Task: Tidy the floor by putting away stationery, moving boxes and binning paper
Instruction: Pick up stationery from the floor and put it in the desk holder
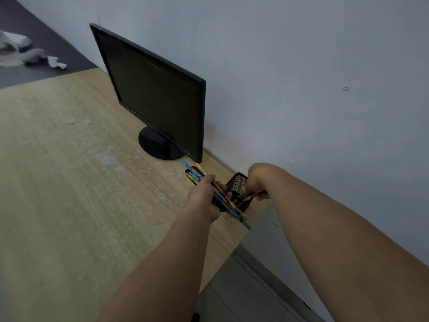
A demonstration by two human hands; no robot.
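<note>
Pale grey wall [301, 66] backs a light wooden desk [69, 170], and both bare arms reach out to its far right corner. The left hand [204, 196] is clenched round a bundle of pens and pencils [236, 211], blue, yellow and patterned, held slantwise so that the ends stick out past the fist on both sides. A black item is gripped with them; what it is cannot be made out. The right hand [255, 182] is bent down at the wrist over a black mesh pen holder [239, 182], its fingertips pinching a dark pen [249, 195] at the holder's mouth. Whether the pen's tip is already inside is hidden by the fingers. The holder stands upright at the desk's edge, just beside the left fist, and the lower ends of the bundle cross in front of it.

Beyond the hands, a black monitor [157, 94] with a dark screen stands on a round foot near the wall. Crumpled paper [23, 49] lies on the dark floor [46, 36] past the desk's far end, well apart from the hands.
</note>
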